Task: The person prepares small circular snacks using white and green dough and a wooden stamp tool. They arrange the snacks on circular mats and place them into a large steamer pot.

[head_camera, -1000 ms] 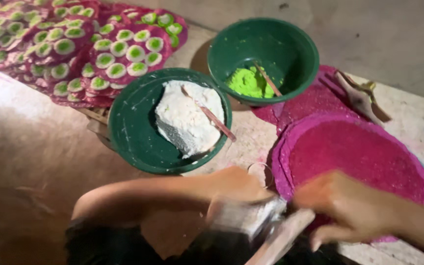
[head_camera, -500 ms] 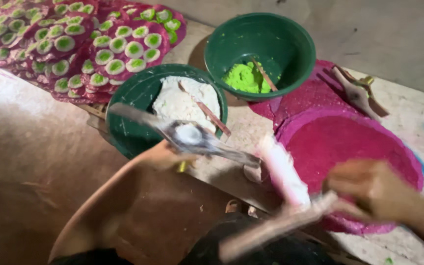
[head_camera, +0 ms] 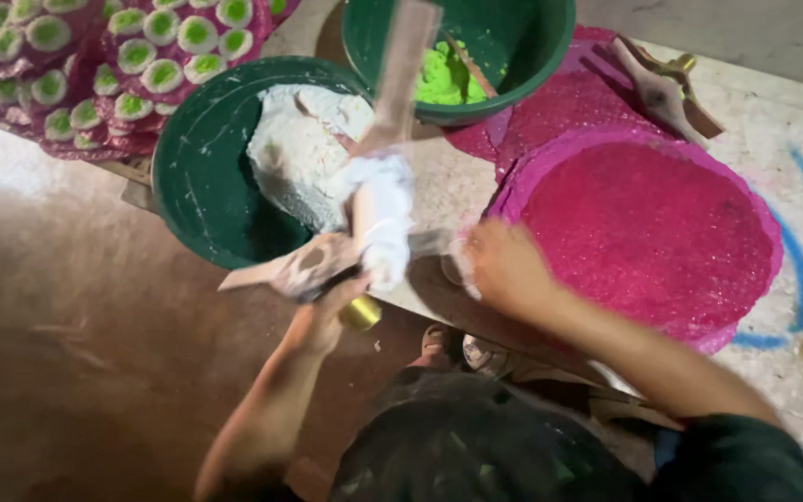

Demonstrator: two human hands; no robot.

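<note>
My left hand (head_camera: 325, 311) is closed around a tool with a brass end cap (head_camera: 362, 314) and a flat, paste-smeared blade (head_camera: 276, 270). From the same grip a wooden stick (head_camera: 403, 65) carrying a thick lump of white paste (head_camera: 381, 216) rises over the green bowl of white paste (head_camera: 199, 177). My right hand (head_camera: 504, 268) lies at the near-left rim of a round pink glittery disc (head_camera: 652, 228). Its fingers are blurred, and whether they grip anything is unclear.
A second green bowl (head_camera: 532, 56) holds bright green paste (head_camera: 443, 82) and a stick. Pink discs dotted with white-and-green circles (head_camera: 95, 65) lie at the top left. A wooden tool (head_camera: 666, 88) rests at the top right. Bare brown floor lies on the left.
The stick with the white lump has swung up and left over the bowls and now sits with my left hand. My right hand has let it go and moved to the pink disc's rim.
</note>
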